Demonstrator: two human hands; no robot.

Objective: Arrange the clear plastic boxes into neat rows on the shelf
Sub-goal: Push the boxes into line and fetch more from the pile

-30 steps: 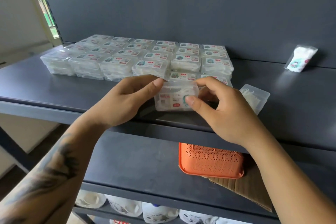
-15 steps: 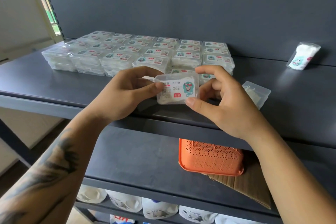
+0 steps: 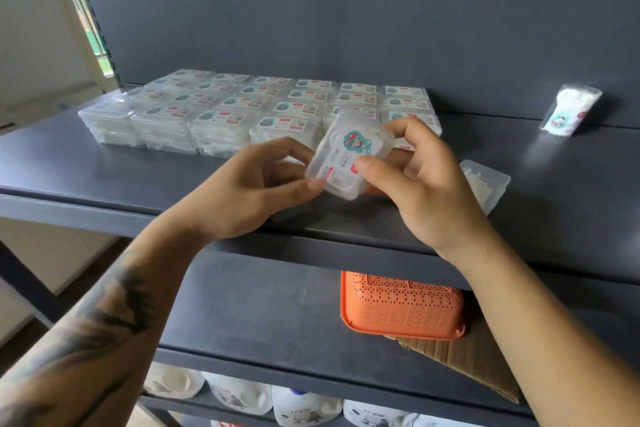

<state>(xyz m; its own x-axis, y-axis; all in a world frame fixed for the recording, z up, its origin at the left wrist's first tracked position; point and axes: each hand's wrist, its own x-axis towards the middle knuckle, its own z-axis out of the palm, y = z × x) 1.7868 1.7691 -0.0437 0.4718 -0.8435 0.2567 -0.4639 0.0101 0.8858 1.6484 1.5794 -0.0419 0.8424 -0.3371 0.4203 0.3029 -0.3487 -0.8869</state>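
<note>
Both forearms are reaching up over the front edge of the dark grey metal shelf (image 3: 104, 163); the left forearm is showing a dark tattoo; the left hand (image 3: 249, 191) is pinching the lower left corner of a small clear plastic box with a printed label (image 3: 349, 158) between thumb and curled fingers; the right hand (image 3: 422, 184) is gripping the same box, thumb pressing on its labelled face, fingers curling behind its upper right edge; the box is being held tilted in the air just above the shelf's front, near the rows. One open clear plastic box (image 3: 485, 184) is lying on the shelf just beside the right hand; behind the held box, clear labelled boxes in stacked rows (image 3: 221, 114) are sitting six across and about four deep, glossy and rectangular; an exact count is not possible. One small clear plastic bag of white contents (image 3: 569, 111) is leaning against the grey back wall, well apart to the right. Below, one orange perforated plastic basket (image 3: 401, 308) is lying upside down on brown corrugated cardboard (image 3: 478, 360); white plastic jugs (image 3: 304, 406) are standing on the lowest shelf.
</note>
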